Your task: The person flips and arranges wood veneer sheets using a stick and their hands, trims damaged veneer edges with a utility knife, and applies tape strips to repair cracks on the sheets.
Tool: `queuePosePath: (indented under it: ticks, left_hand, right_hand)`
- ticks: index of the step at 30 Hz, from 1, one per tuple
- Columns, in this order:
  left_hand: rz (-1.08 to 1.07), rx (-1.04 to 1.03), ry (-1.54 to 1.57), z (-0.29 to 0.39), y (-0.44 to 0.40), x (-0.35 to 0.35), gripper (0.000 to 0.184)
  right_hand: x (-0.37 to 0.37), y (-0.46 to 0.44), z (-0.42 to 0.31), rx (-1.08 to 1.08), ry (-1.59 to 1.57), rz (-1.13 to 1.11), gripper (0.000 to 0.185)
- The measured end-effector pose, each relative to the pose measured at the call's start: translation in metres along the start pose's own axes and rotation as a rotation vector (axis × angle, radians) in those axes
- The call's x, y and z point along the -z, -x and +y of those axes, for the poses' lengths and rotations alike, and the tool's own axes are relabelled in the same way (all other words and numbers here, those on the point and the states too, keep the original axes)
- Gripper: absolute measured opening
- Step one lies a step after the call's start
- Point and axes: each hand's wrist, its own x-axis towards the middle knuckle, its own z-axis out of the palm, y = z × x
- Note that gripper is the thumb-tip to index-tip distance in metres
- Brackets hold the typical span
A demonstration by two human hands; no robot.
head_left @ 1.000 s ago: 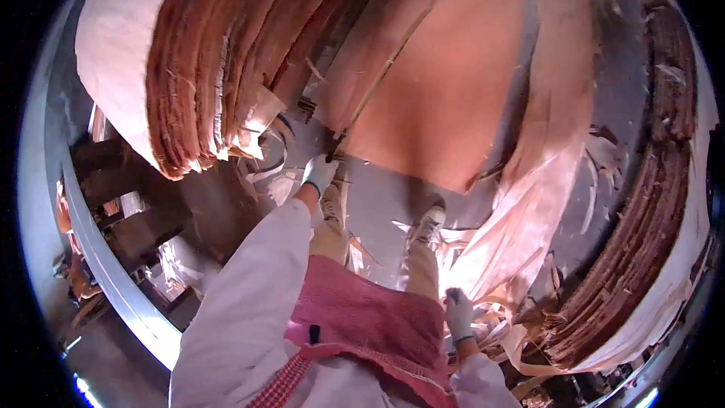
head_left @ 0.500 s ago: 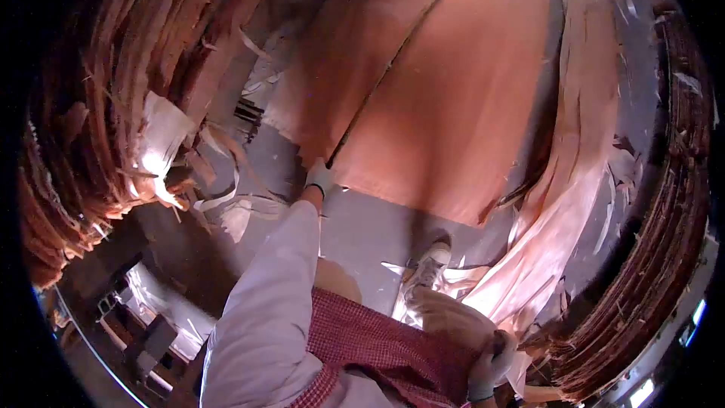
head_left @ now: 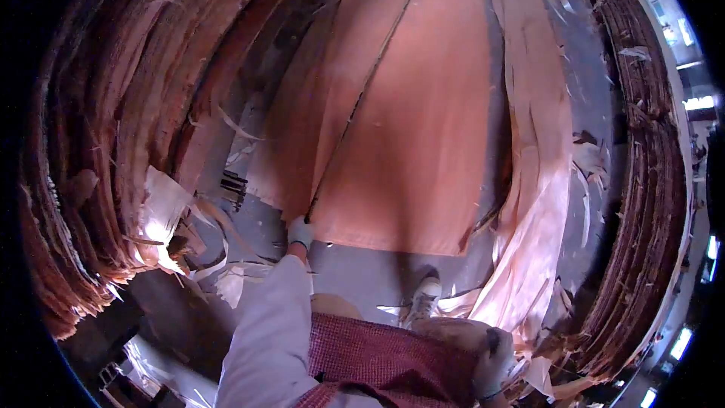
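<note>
My left hand [head_left: 300,233], in a pale glove, reaches forward at the near left of a large reddish-brown wood veneer sheet [head_left: 411,143]. Its fingers are closed on the sheet's near corner, where a long dark, uneven edge runs away toward the top. Beneath it, a darker part of a sheet [head_left: 291,151] shows on the left. My right hand [head_left: 495,366], also gloved, is low beside my bent right knee [head_left: 453,332]. Its fingers look curled around a dark patch that I cannot make out.
Tall stacks of veneer stand at the left [head_left: 128,106] and at the right [head_left: 634,204]. A long crumpled veneer strip [head_left: 540,181] lies right of the sheet. Torn scraps [head_left: 230,283] litter the grey floor [head_left: 362,272]. My shoe [head_left: 427,295] is near the sheet's front edge.
The view has shifted, so the sheet and stacks appear lower and further left. My left hand still grips the veneer sheet's corner. My right hand stays by the knee.
</note>
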Motion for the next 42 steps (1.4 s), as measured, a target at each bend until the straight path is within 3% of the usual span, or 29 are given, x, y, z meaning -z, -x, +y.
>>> queuePosePath:
  ticks: [4,6,7,10,13,16,18,20,25,28,29,30,32,35,38,39,42]
  left_hand:
    - [-0.146,-0.123,-0.155,0.036,0.029,0.028,0.036]
    - [-0.383,-0.032,0.360,0.082,0.059,0.070,0.027]
    - [-0.504,0.020,0.614,0.115,0.085,0.103,0.023]
    - [-0.681,0.133,0.718,0.241,0.154,0.227,0.015]
    - [-0.780,0.059,0.684,0.317,0.197,0.322,0.017]
    - [-0.908,0.143,0.777,0.398,0.258,0.443,0.019]
    - [-0.946,0.159,0.818,0.425,0.286,0.508,0.018]
    - [-0.936,0.157,0.852,0.440,0.315,0.567,0.016]
    - [-0.878,0.113,0.838,0.436,0.361,0.671,0.010]
    - [-0.977,0.098,0.809,0.399,0.348,0.702,0.013]
    - [-1.033,0.078,0.800,0.385,0.342,0.707,0.015]
    - [-1.087,0.058,0.794,0.372,0.336,0.710,0.016]
    - [-0.948,0.093,0.765,0.352,0.329,0.709,0.017]
    - [-0.853,0.089,0.737,0.323,0.333,0.706,0.015]
    - [-0.720,-0.041,0.523,0.306,0.352,0.709,0.014]
    - [-0.816,-0.023,0.608,0.284,0.337,0.697,0.015]
    - [-0.702,-0.035,0.486,0.261,0.340,0.685,0.018]
  right_hand:
    - [0.012,-0.008,-0.030,0.088,0.046,-0.090,0.017]
    - [0.013,-0.008,-0.033,0.003,0.029,-0.163,0.024]
    - [0.016,-0.006,-0.042,0.039,-0.025,-0.113,0.019]
    - [0.025,-0.002,-0.043,-0.039,0.065,-0.304,0.025]
    - [0.032,-0.021,-0.051,-0.178,0.029,-0.380,0.031]
    - [0.008,-0.042,-0.031,-0.492,0.012,-0.248,0.038]
    - [-0.099,-0.032,0.071,-0.585,-0.510,-0.203,0.049]
    - [-0.105,-0.030,0.054,-0.963,-0.871,-0.270,0.049]
    - [-0.077,0.036,-0.047,-1.059,-1.796,-0.159,0.031]
    - [-0.158,0.071,0.041,-0.468,-1.881,-0.318,0.030]
    - [-0.069,0.067,-0.030,-0.756,-1.881,-0.287,0.027]
    - [-0.007,0.065,-0.079,-0.826,-1.841,-0.270,0.024]
    - [0.111,0.068,-0.176,-0.828,-1.746,-0.253,0.022]
    - [0.145,0.073,-0.183,-0.781,-1.886,-0.289,0.023]
    - [0.152,0.059,-0.165,-0.818,-1.597,-0.309,0.020]
    - [0.158,0.056,-0.160,-0.776,-1.580,-0.308,0.020]
    - [0.196,0.045,-0.175,-0.672,-1.397,-0.321,0.017]
